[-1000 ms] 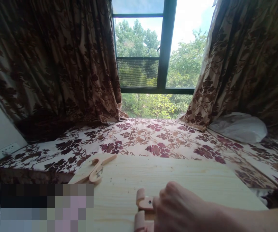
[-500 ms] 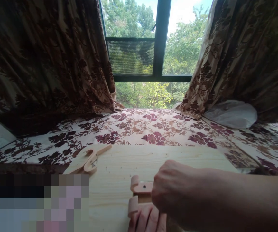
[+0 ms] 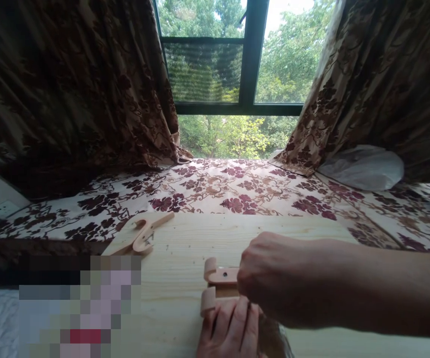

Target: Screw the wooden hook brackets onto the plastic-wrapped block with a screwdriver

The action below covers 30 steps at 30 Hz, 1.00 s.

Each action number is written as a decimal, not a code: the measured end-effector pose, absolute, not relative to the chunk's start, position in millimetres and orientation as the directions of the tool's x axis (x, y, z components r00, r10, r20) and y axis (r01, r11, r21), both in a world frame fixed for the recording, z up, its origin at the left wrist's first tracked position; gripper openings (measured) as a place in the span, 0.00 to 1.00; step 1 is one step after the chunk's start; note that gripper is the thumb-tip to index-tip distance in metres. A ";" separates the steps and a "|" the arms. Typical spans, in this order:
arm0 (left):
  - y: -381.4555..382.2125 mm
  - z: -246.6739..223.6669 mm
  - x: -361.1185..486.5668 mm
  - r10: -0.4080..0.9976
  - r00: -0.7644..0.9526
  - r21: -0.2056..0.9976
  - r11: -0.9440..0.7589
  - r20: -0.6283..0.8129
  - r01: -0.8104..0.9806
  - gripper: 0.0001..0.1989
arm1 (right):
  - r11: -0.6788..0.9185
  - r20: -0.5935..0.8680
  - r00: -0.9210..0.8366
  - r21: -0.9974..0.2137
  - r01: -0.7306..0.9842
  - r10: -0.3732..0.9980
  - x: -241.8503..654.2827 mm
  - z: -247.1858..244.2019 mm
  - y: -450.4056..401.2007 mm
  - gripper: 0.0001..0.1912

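Note:
Two pale wooden hooks with curled ends lie one above the other on a light wooden board. The upper hook [image 3: 220, 276] has a dark screw or screw hole showing near its curl. Over its right part is my right hand [image 3: 262, 271], closed in a fist; whatever its fingers hold is hidden from me. Bent fingers of my left hand [image 3: 230, 325] press together on the lower hook [image 3: 208, 300], just below the right fist. A brown, shiny piece [image 3: 274, 338] shows under and beside my left hand; its kind is unclear.
More curved wooden hooks [image 3: 142, 242] lie at the board's [image 3: 177, 293] far left corner, with small dark bits scattered nearby. Beyond the board are a floral cloth [image 3: 233, 186], a white plastic bag [image 3: 364, 169], curtains and a window. A blurred-out patch covers the lower left.
The view has tilted down slightly, so everything sits higher in the picture. Both hands keep nearly the same places on the hooks; more of my left hand and the brown piece shows.

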<state>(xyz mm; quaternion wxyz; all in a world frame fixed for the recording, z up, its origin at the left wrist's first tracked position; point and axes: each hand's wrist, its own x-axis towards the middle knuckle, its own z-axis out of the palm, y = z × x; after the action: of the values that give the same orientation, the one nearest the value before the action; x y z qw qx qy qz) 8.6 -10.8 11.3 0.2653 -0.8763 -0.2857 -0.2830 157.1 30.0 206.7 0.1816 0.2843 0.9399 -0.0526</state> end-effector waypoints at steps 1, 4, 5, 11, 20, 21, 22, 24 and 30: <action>-11.4 10.9 8.7 0.374 0.673 -0.294 -0.689 0.638 0.662 0.18 | 0.831 -0.380 -0.767 0.006 0.556 0.517 156.7 207.0 30.8 0.07; -13.5 7.3 11.7 0.426 0.669 -0.264 -0.687 0.609 0.677 0.19 | 0.830 -0.385 -0.765 0.006 0.558 0.517 158.1 204.8 35.7 0.06; -14.2 6.8 12.7 0.432 0.669 -0.254 -0.691 0.605 0.677 0.18 | 0.830 -0.373 -0.772 -0.010 0.558 0.515 159.4 203.7 37.9 0.05; -19.0 8.2 16.5 0.505 0.655 -0.186 -0.695 0.561 0.695 0.18 | 0.785 -0.381 -0.725 0.004 0.620 0.574 164.8 203.5 38.3 0.03; -25.1 -0.2 31.2 0.593 0.482 -0.022 -0.616 0.645 0.787 0.14 | 0.908 -0.160 -0.894 0.109 0.405 0.418 163.0 193.8 21.7 0.10; -24.9 0.9 30.9 0.587 0.487 -0.026 -0.621 0.647 0.784 0.14 | 0.901 -0.196 -0.879 0.103 0.422 0.434 161.9 194.3 23.4 0.09; -24.7 1.9 30.4 0.582 0.492 -0.031 -0.624 0.647 0.780 0.15 | 0.884 -0.247 -0.850 0.092 0.458 0.466 160.7 195.5 25.2 0.08; -24.2 3.4 28.6 0.573 0.505 -0.043 -0.633 0.645 0.773 0.16 | 0.816 -0.341 -0.756 0.067 0.574 0.559 158.4 198.6 28.2 0.07; -24.7 5.1 23.6 0.554 0.586 -0.114 -0.662 0.591 0.741 0.16 | 0.784 -0.303 -0.735 0.076 0.616 0.606 162.4 200.1 22.6 0.05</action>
<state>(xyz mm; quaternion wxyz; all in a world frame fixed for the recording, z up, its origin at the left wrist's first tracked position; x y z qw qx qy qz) 23.6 -24.7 5.1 0.1773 -0.8728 -0.3710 -0.2630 162.4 22.6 200.1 0.1573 0.3279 0.9314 -0.0148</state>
